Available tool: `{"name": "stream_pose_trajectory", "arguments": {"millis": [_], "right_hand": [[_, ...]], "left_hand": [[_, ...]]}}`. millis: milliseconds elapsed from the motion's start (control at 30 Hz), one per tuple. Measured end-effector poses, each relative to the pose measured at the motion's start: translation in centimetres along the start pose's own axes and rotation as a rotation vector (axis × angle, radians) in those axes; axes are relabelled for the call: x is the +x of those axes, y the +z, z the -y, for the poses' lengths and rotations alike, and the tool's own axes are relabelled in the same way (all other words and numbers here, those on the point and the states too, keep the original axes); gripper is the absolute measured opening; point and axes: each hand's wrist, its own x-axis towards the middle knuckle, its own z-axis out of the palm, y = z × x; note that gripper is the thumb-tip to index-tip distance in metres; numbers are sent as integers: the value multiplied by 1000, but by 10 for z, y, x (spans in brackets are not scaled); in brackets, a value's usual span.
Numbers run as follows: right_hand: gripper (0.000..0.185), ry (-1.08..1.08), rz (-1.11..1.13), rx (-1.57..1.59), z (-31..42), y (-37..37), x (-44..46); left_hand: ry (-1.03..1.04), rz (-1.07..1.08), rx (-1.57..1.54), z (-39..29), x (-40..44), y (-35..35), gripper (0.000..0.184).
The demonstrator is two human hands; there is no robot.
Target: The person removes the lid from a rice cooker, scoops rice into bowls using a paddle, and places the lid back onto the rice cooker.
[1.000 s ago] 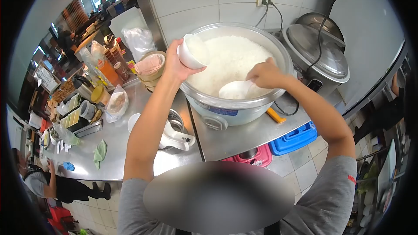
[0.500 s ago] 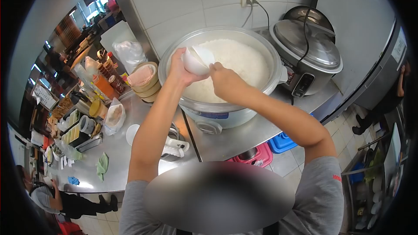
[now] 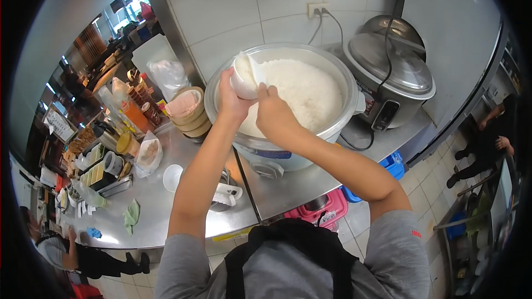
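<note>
My left hand is wrapped round a white bowl, tilted, with white rice in it. My right hand is closed on the handle of a white rice paddle, its blade at the bowl's opening. Most of the paddle's handle is hidden by my fingers. Both hands are above the left side of a large round rice cooker pot, which holds a broad bed of cooked rice.
A lidded rice cooker stands to the right. Stacked round containers, sauce bottles and a small white bowl sit on the left. Pink and blue bins are below the counter. Other people stand at far left and far right.
The bowl has tipped further, showing more rice inside, and the paddle has shifted to lie steeper against its opening. My right hand has moved slightly left. The camera view has shifted a little.
</note>
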Motion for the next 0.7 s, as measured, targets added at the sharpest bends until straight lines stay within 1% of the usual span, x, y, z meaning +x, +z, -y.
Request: {"name": "stream_pose_trajectory", "arguments": {"millis": [33,67,133,167,233,267,333,367,433,467,500,533,600,667,700], "right_hand": [[43,-21,37,-59,-1,1,0],[43,-24,40,-59,-10,-5,5],[42,-206,102,-152,-35,-30,26],[42,-213,104,-151,-36,-38,35],[39,-58,7,-204,-34,-51,41],[39,-52,8,-200,-35,-45,37],[40,-199,90,-236,-32,-25,27],[42,-151,58,-314,-22,-17,13],[44,-162,76,-360,-18,-22,6],[46,-164,96,-402,-17,-27,3],[52,-156,61,-434,-18,-38,10],[52,-160,66,-431,-23,-44,15],[58,-585,-221,-421,-30,-54,21],[61,-606,-201,-475,-34,-55,18],[57,-617,-222,-514,-42,-52,20]], "left_hand": [[51,9,37,1,1,0,59],[53,6,35,-2,-3,-1,59],[-77,-59,5,-15,-13,-2,57],[-71,-61,4,-21,-13,-6,57],[-199,27,22,-27,-14,-15,56],[-205,24,25,-27,-14,-16,56],[-281,59,70,-29,-10,-14,57],[-277,61,69,-31,-11,-11,57],[-312,-33,57,-31,-15,-5,56],[-309,-40,51,-29,-14,-5,56],[-328,-47,38,-29,-12,-6,55],[-345,-52,25,-30,-10,-8,54],[-361,-63,0,-35,-11,-7,52],[-346,-39,66,-39,-13,-5,54],[-351,-66,55,-37,-10,-8,54]]}}
